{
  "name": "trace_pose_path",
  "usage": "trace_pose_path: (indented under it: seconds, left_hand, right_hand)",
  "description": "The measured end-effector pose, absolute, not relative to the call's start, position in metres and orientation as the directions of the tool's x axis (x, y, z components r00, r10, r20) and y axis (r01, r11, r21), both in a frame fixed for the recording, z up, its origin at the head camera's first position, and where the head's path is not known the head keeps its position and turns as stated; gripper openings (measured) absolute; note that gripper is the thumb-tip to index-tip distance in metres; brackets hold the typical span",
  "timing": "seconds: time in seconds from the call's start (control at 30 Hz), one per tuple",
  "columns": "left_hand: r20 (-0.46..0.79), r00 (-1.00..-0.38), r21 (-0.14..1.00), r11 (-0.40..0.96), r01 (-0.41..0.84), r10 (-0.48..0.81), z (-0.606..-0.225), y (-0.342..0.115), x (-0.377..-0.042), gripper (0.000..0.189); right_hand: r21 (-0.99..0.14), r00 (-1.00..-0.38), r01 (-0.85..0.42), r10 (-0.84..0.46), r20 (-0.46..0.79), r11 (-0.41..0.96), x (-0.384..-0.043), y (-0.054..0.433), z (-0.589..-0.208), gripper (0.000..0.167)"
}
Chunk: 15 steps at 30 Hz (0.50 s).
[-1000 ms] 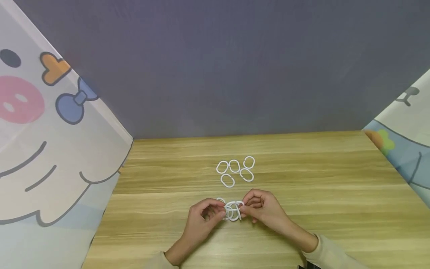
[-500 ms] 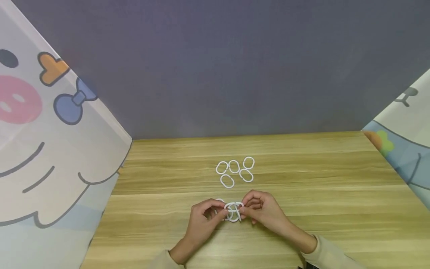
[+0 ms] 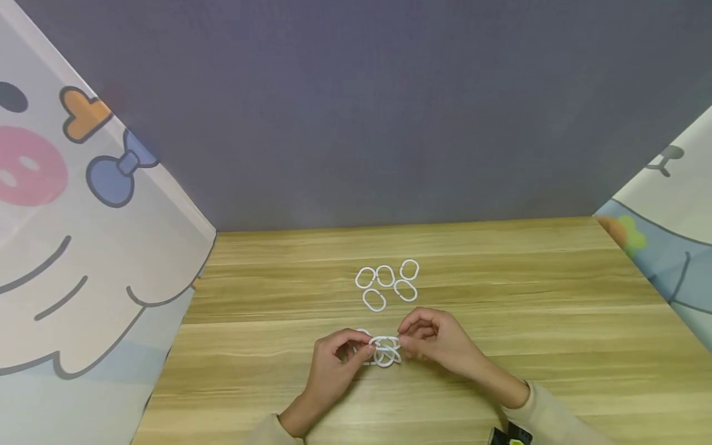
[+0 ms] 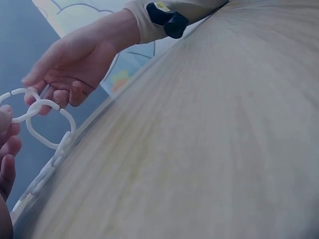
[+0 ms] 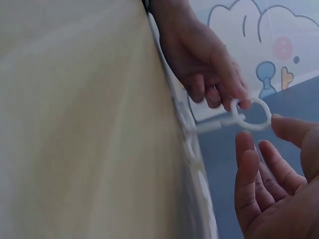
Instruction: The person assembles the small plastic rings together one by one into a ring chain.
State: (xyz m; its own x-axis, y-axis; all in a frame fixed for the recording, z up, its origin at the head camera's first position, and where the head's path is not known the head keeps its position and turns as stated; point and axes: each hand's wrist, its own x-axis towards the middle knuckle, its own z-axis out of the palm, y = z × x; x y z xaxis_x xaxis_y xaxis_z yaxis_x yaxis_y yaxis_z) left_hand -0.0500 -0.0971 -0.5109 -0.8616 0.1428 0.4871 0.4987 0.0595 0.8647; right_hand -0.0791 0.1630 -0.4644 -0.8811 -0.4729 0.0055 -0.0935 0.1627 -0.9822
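My left hand (image 3: 334, 366) pinches a white plastic split ring (image 3: 384, 339) between thumb and forefinger, just above the table. My right hand (image 3: 442, 343) has its thumb and forefinger at the ring's other end. In the left wrist view, the ring's edge passes between those right fingertips (image 4: 31, 97). Another white ring (image 4: 50, 124) is hooked through the held one and hangs below it. More linked white rings (image 4: 47, 172) trail down to the table. In the head view, the left fingers partly hide this chain.
Several loose white split rings (image 3: 374, 300) lie grouped on the wood-grain table (image 3: 267, 278), beyond my hands. A grey wall (image 3: 356, 123) rises at the table's far edge. Panels with cartoon prints (image 3: 111, 259) flank both sides. A dark device (image 3: 510, 434) shows by my right sleeve.
The linked ring beneath the held one has swung from nearly upright to a flatter slant. My right fingers have drawn back slightly towards the ring's edge. My left hand keeps its grip.
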Motion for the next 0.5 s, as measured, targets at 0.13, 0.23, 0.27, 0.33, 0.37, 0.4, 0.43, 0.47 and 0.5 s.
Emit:
trace_pose_path:
  seconds: [0.13, 0.23, 0.27, 0.33, 0.37, 0.4, 0.43, 0.47, 0.5]
  left_hand:
    - [0.448, -0.881, 0.886, 0.056, 0.46, 0.152, -0.51, -0.098, -0.05, 0.01]
    - [0.457, -0.876, 0.882, 0.048, 0.469, 0.153, -0.51, -0.098, -0.05, 0.011]
    - [0.465, -0.872, 0.878, 0.045, 0.476, 0.153, -0.51, -0.097, -0.05, 0.012]
    - [0.474, -0.867, 0.873, 0.044, 0.485, 0.155, -0.511, -0.097, -0.05, 0.014]
    - [0.477, -0.865, 0.871, 0.043, 0.489, 0.156, -0.511, -0.096, -0.05, 0.014]
    - [0.475, -0.866, 0.872, 0.046, 0.487, 0.158, -0.511, -0.096, -0.05, 0.014]
    - [0.469, -0.868, 0.875, 0.046, 0.481, 0.161, -0.511, -0.096, -0.05, 0.013]
    - [0.471, -0.866, 0.874, 0.046, 0.484, 0.166, -0.511, -0.097, -0.05, 0.012]
    - [0.466, -0.869, 0.876, 0.048, 0.48, 0.168, -0.511, -0.097, -0.05, 0.011]
  right_hand:
    - [-0.976, -0.907, -0.093, -0.422, 0.001, 0.198, -0.089, 0.168, -0.456, 0.019]
    - [-0.975, -0.926, -0.083, -0.376, -0.001, 0.208, -0.097, 0.17, -0.452, 0.021]
    - [-0.973, -0.931, -0.087, -0.366, 0.004, 0.212, -0.1, 0.171, -0.451, 0.022]
    - [-0.97, -0.935, -0.099, -0.353, 0.015, 0.223, -0.105, 0.172, -0.451, 0.022]
    - [-0.967, -0.936, -0.107, -0.351, 0.019, 0.231, -0.108, 0.173, -0.451, 0.022]
    - [-0.964, -0.936, -0.118, -0.351, 0.028, 0.237, -0.11, 0.173, -0.452, 0.021]
    - [-0.962, -0.936, -0.127, -0.351, 0.036, 0.242, -0.113, 0.174, -0.453, 0.021]
    - [-0.96, -0.935, -0.134, -0.353, 0.04, 0.246, -0.116, 0.174, -0.453, 0.021]
    - [-0.957, -0.934, -0.143, -0.353, 0.046, 0.253, -0.119, 0.174, -0.454, 0.021]
